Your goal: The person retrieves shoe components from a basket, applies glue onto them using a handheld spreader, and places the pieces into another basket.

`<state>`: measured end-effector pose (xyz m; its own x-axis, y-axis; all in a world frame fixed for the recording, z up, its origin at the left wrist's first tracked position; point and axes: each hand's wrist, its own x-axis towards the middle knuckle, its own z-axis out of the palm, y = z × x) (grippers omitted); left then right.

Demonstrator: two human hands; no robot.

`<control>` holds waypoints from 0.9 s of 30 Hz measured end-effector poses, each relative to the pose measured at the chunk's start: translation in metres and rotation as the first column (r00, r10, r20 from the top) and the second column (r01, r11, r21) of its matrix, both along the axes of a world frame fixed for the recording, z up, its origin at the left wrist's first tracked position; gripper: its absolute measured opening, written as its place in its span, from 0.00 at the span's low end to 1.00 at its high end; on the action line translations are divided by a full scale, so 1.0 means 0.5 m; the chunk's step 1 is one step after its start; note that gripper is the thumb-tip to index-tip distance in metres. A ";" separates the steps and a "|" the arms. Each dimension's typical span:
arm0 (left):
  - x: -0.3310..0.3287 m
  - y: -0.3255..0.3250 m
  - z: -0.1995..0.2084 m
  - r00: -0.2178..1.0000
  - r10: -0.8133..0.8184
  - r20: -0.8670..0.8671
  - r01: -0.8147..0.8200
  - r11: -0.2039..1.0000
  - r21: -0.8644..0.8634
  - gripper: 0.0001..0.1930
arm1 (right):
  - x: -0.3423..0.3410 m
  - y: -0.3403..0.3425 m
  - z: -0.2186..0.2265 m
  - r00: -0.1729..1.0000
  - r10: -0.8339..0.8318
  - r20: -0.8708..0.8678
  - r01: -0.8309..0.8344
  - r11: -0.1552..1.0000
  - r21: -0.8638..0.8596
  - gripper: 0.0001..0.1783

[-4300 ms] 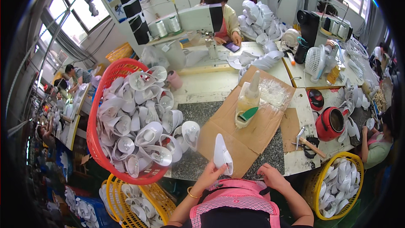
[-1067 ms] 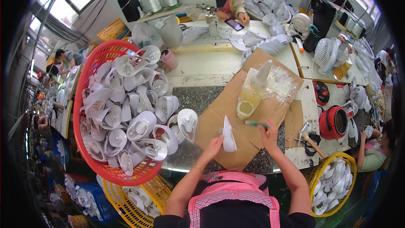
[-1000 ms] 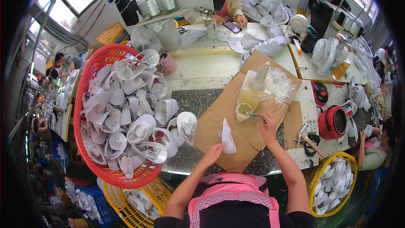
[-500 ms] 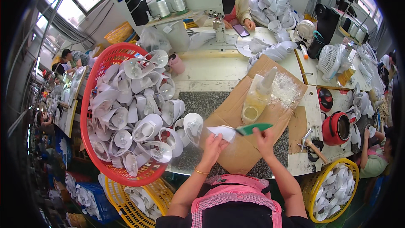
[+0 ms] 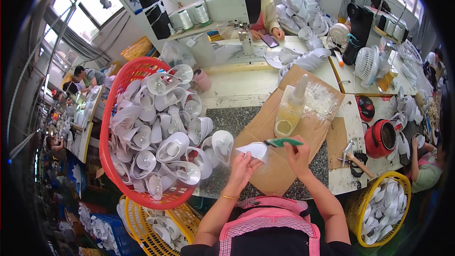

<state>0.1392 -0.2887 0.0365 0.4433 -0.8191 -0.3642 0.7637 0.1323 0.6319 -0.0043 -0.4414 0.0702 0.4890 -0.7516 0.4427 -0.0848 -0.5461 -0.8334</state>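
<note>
1. Since half a second ago, both hands are drawing closer together over the cardboard sheet (image 5: 277, 170), and the green-handled brush (image 5: 283, 142) is now meeting the white piece (image 5: 254, 150).
2. Left hand (image 5: 242, 170) is closing its grip on the white piece from below, holding it just left of the glue bottle's (image 5: 290, 114) base.
3. Right hand (image 5: 298, 154) is pinching the brush handle, just below the glue bottle.
4. White piece is looking thin, light and floppy; supporting it under its wide end seems best, I judge.
5. Its long axis is running roughly left to right, pointed tip toward the red basket (image 5: 106, 128), away from the glue bottle.
6. Brush is lying nearly level, its working end toward the white piece.
</note>
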 end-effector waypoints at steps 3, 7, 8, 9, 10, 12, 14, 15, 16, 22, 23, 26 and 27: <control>0.002 0.007 -0.014 0.998 -0.025 -0.053 0.023 0.999 -0.037 0.16 | -0.005 0.018 -0.024 0.981 0.028 0.190 -0.085 0.950 0.301 0.02; 0.001 0.018 -0.101 0.940 0.016 -0.340 -0.056 0.993 -0.108 0.15 | -0.005 0.034 -0.035 0.999 -0.019 0.045 0.002 0.935 0.356 0.06; 0.002 0.029 -0.140 0.876 -0.020 -0.482 -0.078 0.980 -0.181 0.15 | -0.009 0.032 -0.046 0.997 -0.053 0.052 0.029 0.923 0.384 0.06; 0.001 0.036 -0.151 0.789 -0.065 -0.611 -0.111 0.963 -0.246 0.16 | -0.009 0.034 -0.062 0.995 -0.088 0.056 0.057 0.908 0.415 0.06; -0.002 0.042 -0.163 0.788 -0.060 -0.613 -0.112 0.965 -0.237 0.16 | -0.006 0.044 -0.078 0.995 -0.089 0.053 0.059 0.904 0.423 0.06; -0.021 0.052 -0.167 0.818 0.030 -0.575 -0.161 0.970 -0.180 0.16 | -0.010 0.076 -0.118 0.997 0.015 0.072 -0.051 0.851 0.523 0.08; -0.027 0.077 -0.173 0.822 0.021 -0.570 -0.141 0.976 -0.167 0.17 | -0.036 0.077 -0.191 0.999 -0.023 -0.039 0.039 0.876 0.481 0.08; -0.030 0.090 -0.182 0.828 0.011 -0.561 -0.126 0.978 -0.167 0.17 | -0.048 0.075 -0.205 0.988 -0.058 -0.142 0.113 0.902 0.417 0.09; -0.033 0.100 -0.198 0.823 0.018 -0.567 -0.130 0.979 -0.157 0.17 | -0.057 0.071 -0.220 0.983 -0.084 -0.162 0.144 0.903 0.406 0.10; -0.044 0.138 -0.212 0.767 -0.017 -0.642 -0.154 0.966 -0.210 0.21 | -0.046 0.127 -0.114 0.997 0.021 -0.074 0.017 0.880 0.474 0.11; -0.047 0.146 -0.214 0.766 -0.003 -0.643 -0.157 0.969 -0.190 0.21 | -0.051 0.119 -0.131 0.997 0.017 -0.076 0.021 0.879 0.476 0.11; -0.056 0.158 -0.217 0.791 0.003 -0.612 -0.128 0.979 -0.160 0.20 | -0.063 0.089 -0.181 0.956 -0.127 -0.265 0.201 0.941 0.274 0.08; -0.057 0.163 -0.218 0.816 -0.004 -0.578 -0.099 0.984 -0.147 0.20 | -0.066 0.091 -0.178 0.974 -0.074 -0.214 0.147 0.925 0.350 0.08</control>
